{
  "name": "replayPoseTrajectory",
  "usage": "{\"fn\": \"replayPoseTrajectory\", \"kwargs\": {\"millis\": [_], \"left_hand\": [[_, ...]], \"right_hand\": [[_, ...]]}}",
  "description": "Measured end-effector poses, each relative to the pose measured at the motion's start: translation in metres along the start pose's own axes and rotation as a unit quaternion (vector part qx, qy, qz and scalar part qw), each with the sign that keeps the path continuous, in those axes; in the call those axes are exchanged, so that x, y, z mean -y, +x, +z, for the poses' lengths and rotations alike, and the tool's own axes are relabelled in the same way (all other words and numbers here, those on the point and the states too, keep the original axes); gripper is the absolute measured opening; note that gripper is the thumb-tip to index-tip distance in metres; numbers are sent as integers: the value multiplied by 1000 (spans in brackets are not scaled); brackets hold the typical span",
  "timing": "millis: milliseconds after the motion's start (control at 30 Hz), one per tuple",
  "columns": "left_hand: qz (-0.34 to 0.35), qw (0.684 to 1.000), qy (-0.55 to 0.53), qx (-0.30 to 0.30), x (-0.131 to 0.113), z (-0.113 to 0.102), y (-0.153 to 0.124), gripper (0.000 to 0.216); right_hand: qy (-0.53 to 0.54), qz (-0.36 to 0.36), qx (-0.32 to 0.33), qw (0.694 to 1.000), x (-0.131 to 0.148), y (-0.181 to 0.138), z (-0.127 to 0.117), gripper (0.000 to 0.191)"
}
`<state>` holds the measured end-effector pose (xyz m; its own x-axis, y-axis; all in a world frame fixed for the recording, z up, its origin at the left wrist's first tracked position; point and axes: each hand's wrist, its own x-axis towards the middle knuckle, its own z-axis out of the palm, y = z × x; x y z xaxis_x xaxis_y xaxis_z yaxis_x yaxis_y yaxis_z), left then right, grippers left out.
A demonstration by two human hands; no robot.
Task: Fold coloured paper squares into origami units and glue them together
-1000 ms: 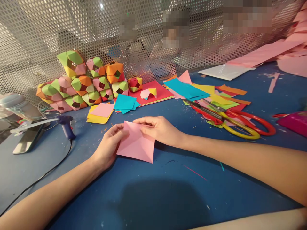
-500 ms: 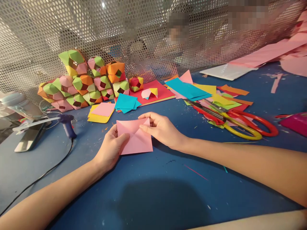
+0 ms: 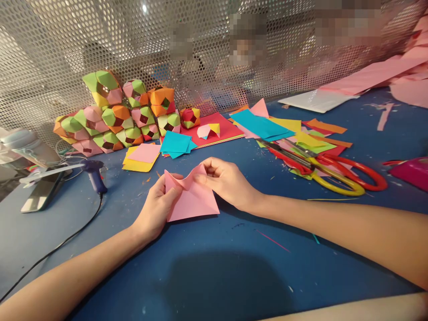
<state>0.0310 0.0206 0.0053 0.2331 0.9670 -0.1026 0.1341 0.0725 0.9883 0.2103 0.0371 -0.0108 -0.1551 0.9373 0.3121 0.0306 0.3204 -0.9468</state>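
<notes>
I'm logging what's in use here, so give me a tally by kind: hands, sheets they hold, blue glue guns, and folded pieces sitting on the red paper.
Left hand and right hand: 2
Held pink sheet: 1
Blue glue gun: 1
Folded piece on the red paper: 1
Total: 5

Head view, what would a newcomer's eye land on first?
Probably the paper balls, brightly stacked at the left before the mesh. Next, mid-picture, the pink sheet, held by the left hand and right hand. Then, further right, the red-and-yellow scissors, lying over paper scraps.
</notes>
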Motion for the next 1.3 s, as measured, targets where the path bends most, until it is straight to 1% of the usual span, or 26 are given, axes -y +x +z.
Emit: {"fn": "replayPoseTrajectory", "kwargs": {"millis": [233, 333, 400, 467, 533, 567, 633, 700, 767, 833, 900, 933, 1033, 1133, 1200, 1300], "left_hand": [[6, 999, 39, 24, 1, -1, -2, 22], [9, 999, 28, 18, 1, 0, -1, 21], [9, 1000, -6, 11, 1, 0, 0, 21], [8, 999, -52, 3, 1, 0, 1, 20], [7, 997, -71, -4, 1, -1, 2, 19], [7, 998, -63, -4, 1, -1, 2, 19], [7, 999, -37, 5, 1, -3, 2, 19], [13, 999, -50, 15, -1, -3, 3, 21], [30, 993, -112, 6, -4, -2, 4, 25], [49, 982, -181, -9, -5, -1, 7, 26], [51, 974, -219, -18, -5, -1, 9, 24], [45, 973, -226, -20, -4, -1, 10, 22], [23, 977, -210, -23, -1, -2, 11, 22], [22, 983, -180, -32, 2, -1, 9, 23], [29, 987, -158, -30, 2, -1, 7, 22], [35, 990, -135, -7, 2, 1, 4, 25]], "right_hand": [[9, 7, 21, 1000, 2, -1, 2, 12], [14, 5, 21, 1000, 2, -1, 1, 13], [11, 8, 15, 1000, 1, -1, 1, 11], [-12, 11, 6, 1000, 1, -1, 0, 11], [-53, 6, 7, 999, 2, 0, -1, 21], [-79, -3, 11, 997, 3, 0, -1, 24], [-124, -21, 25, 992, 7, 1, -2, 21], [-143, -24, 27, 989, 9, 2, -3, 13], [-120, -6, 11, 993, 8, 4, -4, 15], [-68, 25, -21, 997, 5, 6, -4, 18], [-13, 58, -42, 997, 0, 6, -2, 20], [10, 74, -41, 996, -2, 6, -1, 21], [44, 99, -3, 994, -3, 3, 2, 23], [50, 114, 35, 992, 4, 0, 5, 22], [66, 127, 43, 989, 8, -1, 5, 24], [97, 130, 39, 986, 10, -2, 6, 24]]}}
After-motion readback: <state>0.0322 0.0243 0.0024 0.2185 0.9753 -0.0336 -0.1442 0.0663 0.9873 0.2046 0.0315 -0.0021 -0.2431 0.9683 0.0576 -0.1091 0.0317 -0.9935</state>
